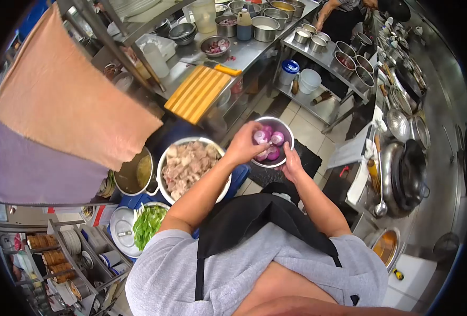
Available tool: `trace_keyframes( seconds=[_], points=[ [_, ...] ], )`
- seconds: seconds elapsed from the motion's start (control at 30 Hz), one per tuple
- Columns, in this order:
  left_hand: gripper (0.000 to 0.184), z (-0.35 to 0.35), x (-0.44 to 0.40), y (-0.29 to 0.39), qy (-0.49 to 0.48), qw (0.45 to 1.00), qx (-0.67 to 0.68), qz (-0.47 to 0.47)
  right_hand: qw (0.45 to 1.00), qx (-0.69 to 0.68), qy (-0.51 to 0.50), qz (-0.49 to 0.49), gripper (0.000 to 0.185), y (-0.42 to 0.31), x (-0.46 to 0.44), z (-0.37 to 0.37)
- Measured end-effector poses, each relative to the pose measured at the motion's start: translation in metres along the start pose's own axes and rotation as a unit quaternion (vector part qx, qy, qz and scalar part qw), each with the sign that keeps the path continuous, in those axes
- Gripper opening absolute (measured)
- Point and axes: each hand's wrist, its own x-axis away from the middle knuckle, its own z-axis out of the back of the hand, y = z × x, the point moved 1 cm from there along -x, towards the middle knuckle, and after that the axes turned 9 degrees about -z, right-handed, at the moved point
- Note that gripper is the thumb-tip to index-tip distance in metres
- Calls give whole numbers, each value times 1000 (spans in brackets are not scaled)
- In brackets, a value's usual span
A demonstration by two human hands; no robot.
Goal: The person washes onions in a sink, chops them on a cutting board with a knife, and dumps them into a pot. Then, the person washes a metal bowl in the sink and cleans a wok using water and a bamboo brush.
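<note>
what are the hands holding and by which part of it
The right hand holds the metal bowl by its near right side; the left hand reaches among the red onions inside, its grip unclear.

The right hand (293,165) holds a metal bowl (285,128); the left hand (245,141) reaches in among purple onions (277,138)

"Where does the camera sit?"

"On the wearer's head, looking forward and steeply down past the grey shirt (233,268) and black apron (230,218) to the hands (245,142)."

"How near is it?"

"Close: the shirt fills the lower middle, the hands sit near the centre, and the counter (175,78) lies farther off toward the top."

"And the edges?"

"A very wide lens bends them, with dark curved corners around this single view."
</note>
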Motion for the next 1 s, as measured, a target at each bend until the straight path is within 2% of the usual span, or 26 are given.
trace_keyframes(
  seconds=[0.1, 0.13, 0.2, 0.23, 0.3, 0.4, 0.47, 0.53, 0.6, 0.63, 0.7, 0.73, 0.8, 0.87, 0.93, 1.0],
  points=[
    [52, 13, -46, -34, 25, 999, 18, 45, 998, -3, 58, -1, 44, -35, -59, 38],
    [52, 17, -56, -53, 33, 996, 34, 79, 999, 1, 43, -1, 43, -42, -84, 54],
    [54, 23, -72, -102, 93, 993, -4, 77, 997, 17, 72, 17, 39, -59, -130, 76],
    [55, 26, -75, -130, 127, 983, 35, 128, 998, 23, 58, 11, 39, -77, -151, 80],
    [55, 33, -75, -162, 191, 965, -11, 178, 996, 68, 50, -16, 37, -103, -177, 86],
    [54, 52, -81, -149, 219, 942, -60, 248, 992, 110, 15, -62, 41, -154, -213, 69],
    [54, 54, -78, -143, 253, 927, -64, 271, 987, 136, -49, -67, 40, -182, -239, 47],
    [54, 53, -63, -143, 318, 894, -8, 314, 974, 181, -89, -99, 41, -195, -279, 22],
    [55, 47, -58, -119, 359, 865, -12, 350, 973, 172, -114, -103, 40, -199, -315, -21],
    [56, 45, -42, -131, 346, 875, -27, 339, 968, 179, -139, -110, 40, -204, -323, -48],
    [59, 45, -38, -101, 366, 853, -74, 364, 964, 168, -163, -126, 37, -204, -339, -101],
    [60, 50, -37, -98, 403, 833, -35, 378, 958, 184, -163, -150, 36, -197, -359, -126],
    [61, 47, -17, -129, 479, 808, 45, 339, 952, 209, -180, -135, 33, -182, -391, -163],
    [57, 58, -20, -127, 483, 810, 35, 331, 940, 248, -196, -129, 32, -176, -409, -192],
    [54, 70, -33, -124, 471, 814, -67, 335, 928, 303, -188, -106, 30, -173, -419, -218],
    [55, 80, -46, -148, 483, 820, -50, 303, 919, 323, -197, -114, 32, -171, -430, -232]
  ],
)
